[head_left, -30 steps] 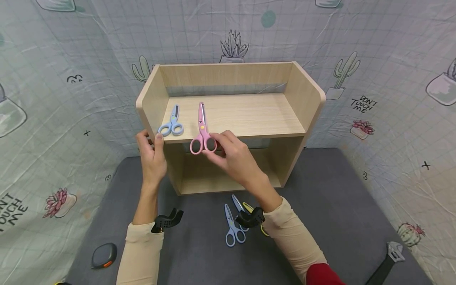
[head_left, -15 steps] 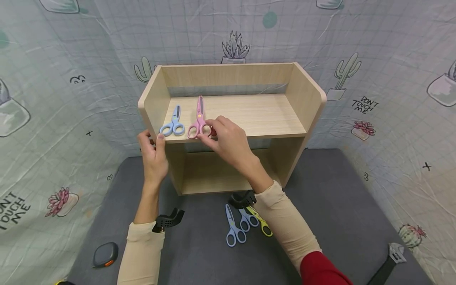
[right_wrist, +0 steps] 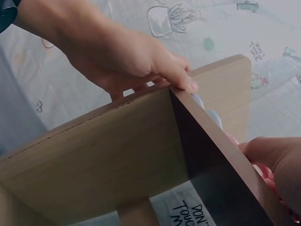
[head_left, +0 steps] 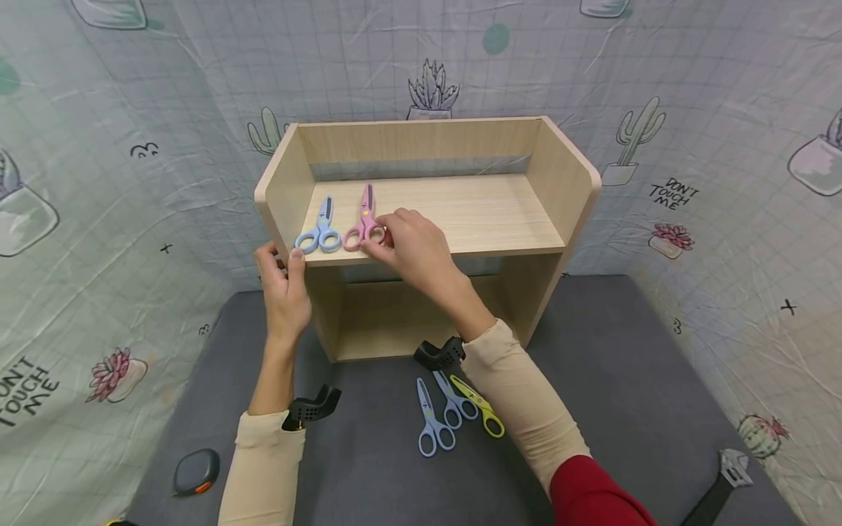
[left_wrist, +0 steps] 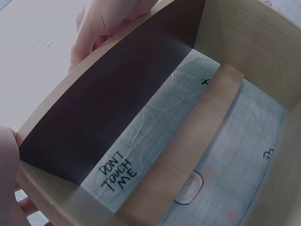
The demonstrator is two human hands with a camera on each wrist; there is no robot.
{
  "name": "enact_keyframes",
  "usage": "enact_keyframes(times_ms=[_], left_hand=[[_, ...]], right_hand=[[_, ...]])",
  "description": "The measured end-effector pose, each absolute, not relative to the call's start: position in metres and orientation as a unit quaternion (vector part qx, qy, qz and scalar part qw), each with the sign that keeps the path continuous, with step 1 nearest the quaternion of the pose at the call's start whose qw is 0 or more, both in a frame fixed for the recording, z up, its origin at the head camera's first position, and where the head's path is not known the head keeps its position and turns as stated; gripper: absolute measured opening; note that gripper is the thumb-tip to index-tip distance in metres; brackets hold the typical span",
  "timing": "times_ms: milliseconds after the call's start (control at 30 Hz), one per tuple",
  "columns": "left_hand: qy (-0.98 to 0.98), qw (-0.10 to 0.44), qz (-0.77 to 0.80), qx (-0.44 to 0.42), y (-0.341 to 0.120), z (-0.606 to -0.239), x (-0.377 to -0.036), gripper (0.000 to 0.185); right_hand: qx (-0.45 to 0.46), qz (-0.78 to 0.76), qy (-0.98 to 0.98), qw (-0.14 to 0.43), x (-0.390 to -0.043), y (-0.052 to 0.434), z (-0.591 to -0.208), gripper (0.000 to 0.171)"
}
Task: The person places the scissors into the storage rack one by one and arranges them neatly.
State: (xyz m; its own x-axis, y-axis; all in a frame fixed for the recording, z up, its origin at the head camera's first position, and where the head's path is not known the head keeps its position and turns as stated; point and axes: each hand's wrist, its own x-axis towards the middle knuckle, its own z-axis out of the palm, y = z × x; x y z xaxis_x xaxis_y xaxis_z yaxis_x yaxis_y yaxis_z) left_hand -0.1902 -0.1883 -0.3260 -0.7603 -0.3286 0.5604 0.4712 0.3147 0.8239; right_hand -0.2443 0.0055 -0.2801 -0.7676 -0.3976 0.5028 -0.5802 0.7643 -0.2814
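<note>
Pink scissors (head_left: 366, 216) lie on the upper board of a pale wooden shelf unit (head_left: 460, 208), blades pointing to the back. My right hand (head_left: 417, 248) pinches their right handle loop. Left of them, slightly apart, lie light blue scissors (head_left: 323, 226), also with their blades to the back. My left hand (head_left: 284, 296) grips the unit's left side panel, its thumb at the upper board's front corner. In the right wrist view the left hand (right_wrist: 131, 56) holds that panel, and the pink scissors are mostly hidden behind the board's edge.
On the dark grey table (head_left: 368, 460) in front lie two more blue scissors (head_left: 430, 420) and yellow scissors (head_left: 480, 405). A dark tape measure (head_left: 196, 471) sits at the left, an adjustable wrench (head_left: 723, 478) at the right. A patterned cloth (head_left: 197, 88) surrounds the table.
The pink scissors have moved back and slightly left, from overhanging the front edge onto the upper board beside the blue pair. My right hand moved with them; the left kept its grip.
</note>
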Motion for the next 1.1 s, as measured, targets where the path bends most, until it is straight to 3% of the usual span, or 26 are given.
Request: enact_keyframes(times_ms=[400, 1100], left_hand=[[-0.741, 0.344, -0.576, -0.040, -0.1869, -0.3253, -0.1884, 0.041], [-0.734, 0.344, -0.584, -0.048, -0.1881, -0.3277, -0.1892, 0.041]], right_hand=[[0.266, 0.218, -0.928, 0.145, -0.2486, 0.0047, -0.2724, 0.038], [0.283, 0.220, -0.923, 0.139, -0.2496, 0.0057, -0.2710, 0.034]])
